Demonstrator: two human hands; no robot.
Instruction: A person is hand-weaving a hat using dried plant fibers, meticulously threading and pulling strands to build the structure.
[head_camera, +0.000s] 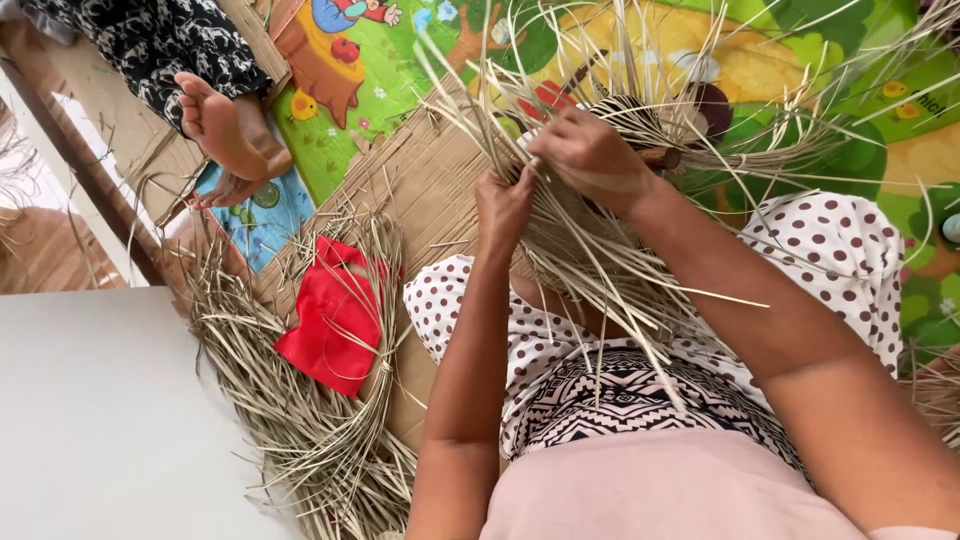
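The left hand (503, 205) pinches a few dry straw strips between closed fingers, while the right hand (590, 158) curls shut around the same bundle of strips (600, 250) at upper centre. The strips fan over the polka-dot lap (840, 250). Lower left, loose straw (300, 420) rings a red cloth (335, 315) on cardboard (420, 180); another person's foot (225, 125) rests upper left.

Both hands (550, 180) gripping straw strips (600, 260)

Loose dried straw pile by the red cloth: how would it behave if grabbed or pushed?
The straw pile is probably light and springy: its thin strands curve and splay. Pushed, it would likely drag as a tangle, snagging the red cloth. Single strands look bendable, possibly brittle.
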